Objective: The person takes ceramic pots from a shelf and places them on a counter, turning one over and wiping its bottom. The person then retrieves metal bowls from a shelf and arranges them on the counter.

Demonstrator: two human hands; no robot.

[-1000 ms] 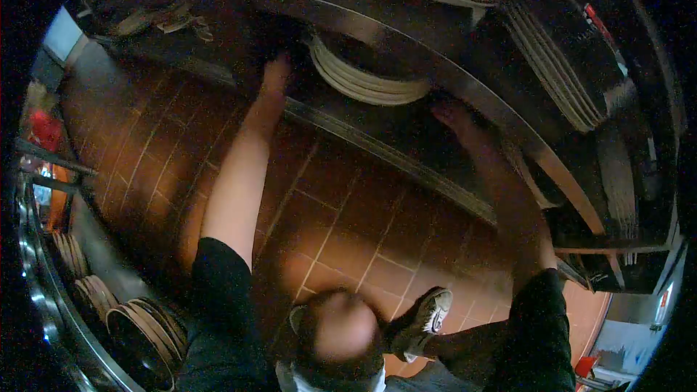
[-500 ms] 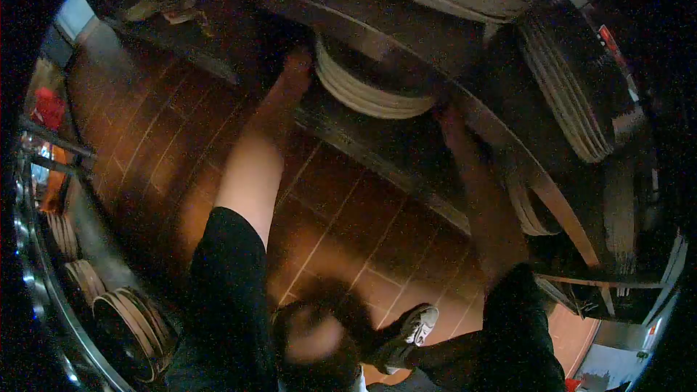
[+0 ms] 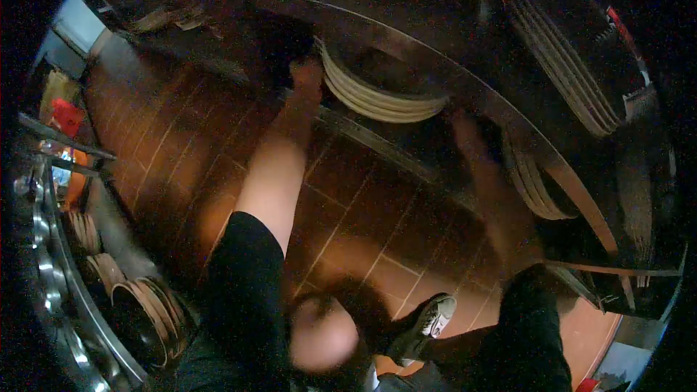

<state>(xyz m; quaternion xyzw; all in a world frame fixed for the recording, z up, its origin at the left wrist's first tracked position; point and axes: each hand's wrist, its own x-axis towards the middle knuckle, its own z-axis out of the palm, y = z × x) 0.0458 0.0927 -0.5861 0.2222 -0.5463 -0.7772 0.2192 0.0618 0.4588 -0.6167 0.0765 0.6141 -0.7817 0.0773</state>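
Note:
A stack of pale plates (image 3: 377, 98) sits on a low dark shelf (image 3: 406, 40) in front of me. My left hand (image 3: 306, 74) reaches in and lies against the left edge of that stack, with its fingers lost in the shadow. My right hand (image 3: 462, 125) is blurred and stretched under the shelf board, just right of the same stack. Its fingers are too dim to make out. Both my arms wear short black sleeves.
More plate stacks stand on edge at the upper right (image 3: 563, 65) and lower on the right (image 3: 534, 185). Brown bowls (image 3: 145, 312) sit by a metal rail (image 3: 43, 261) at the lower left. Below me are the brown tiled floor (image 3: 363, 203) and my shoe (image 3: 428, 319).
My left hand has moved right, from apart from the plate stack to against its left edge. My right hand has stayed under the shelf beside the stack. The view has shifted slightly.

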